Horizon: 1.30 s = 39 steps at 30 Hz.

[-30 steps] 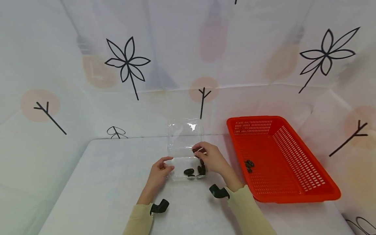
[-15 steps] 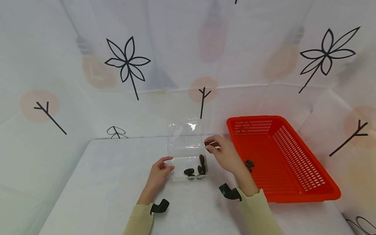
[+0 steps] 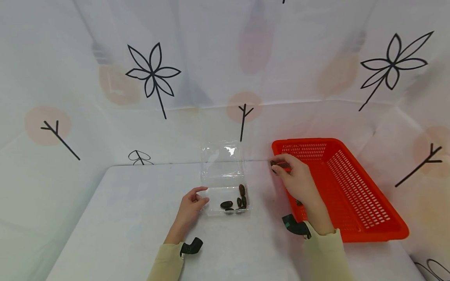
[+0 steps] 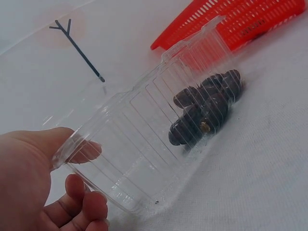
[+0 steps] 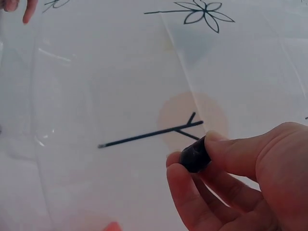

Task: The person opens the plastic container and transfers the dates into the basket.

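Note:
My left hand (image 3: 189, 208) pinches the left wall of a clear plastic clamshell box (image 4: 127, 139), its thumb over the rim. The box's lid (image 3: 222, 160) stands raised at the back. Several dark oval fruits (image 4: 211, 106) lie inside, mostly toward the right end. My right hand (image 3: 298, 180) is over the left rim of a red basket (image 3: 351, 187), pinching one dark oval fruit (image 5: 195, 156) between thumb and fingertips. Another dark fruit (image 3: 299, 203) in the basket is mostly hidden behind that hand. The exact kind of fruit is unclear.
A white-covered table (image 3: 133, 218) carries the box and the basket. Behind it hangs a pale cloth (image 3: 211, 70) printed with leaves and twigs. The basket stands to the right of the box, with a gap of table between them.
My right hand has moved right, from above the box to the basket's left rim, with the fruit between its fingers. My left hand stays at the box.

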Each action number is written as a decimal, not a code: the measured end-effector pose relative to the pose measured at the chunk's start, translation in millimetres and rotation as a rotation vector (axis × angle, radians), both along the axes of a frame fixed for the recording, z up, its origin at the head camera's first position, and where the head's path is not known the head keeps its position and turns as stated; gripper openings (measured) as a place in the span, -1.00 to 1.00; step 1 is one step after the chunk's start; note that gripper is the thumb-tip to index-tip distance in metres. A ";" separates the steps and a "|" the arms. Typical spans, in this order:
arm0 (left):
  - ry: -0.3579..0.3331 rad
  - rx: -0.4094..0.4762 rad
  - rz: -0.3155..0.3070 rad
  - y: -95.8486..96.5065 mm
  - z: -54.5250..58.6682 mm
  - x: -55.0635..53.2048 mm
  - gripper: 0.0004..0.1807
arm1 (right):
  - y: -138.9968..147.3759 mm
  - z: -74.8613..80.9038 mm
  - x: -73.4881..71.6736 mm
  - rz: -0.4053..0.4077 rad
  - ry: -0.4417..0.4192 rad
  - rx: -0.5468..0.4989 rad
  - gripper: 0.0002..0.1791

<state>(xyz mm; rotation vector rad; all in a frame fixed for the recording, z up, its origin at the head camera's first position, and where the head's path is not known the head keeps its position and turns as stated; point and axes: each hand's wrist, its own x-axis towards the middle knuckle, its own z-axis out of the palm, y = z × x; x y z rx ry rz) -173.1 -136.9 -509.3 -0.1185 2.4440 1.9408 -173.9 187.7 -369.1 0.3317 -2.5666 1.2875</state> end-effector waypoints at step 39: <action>-0.015 0.004 -0.010 -0.5 1.3 0.7 -0.60 | 104.4 -27.1 -3.8 -0.040 -0.215 0.208 -0.72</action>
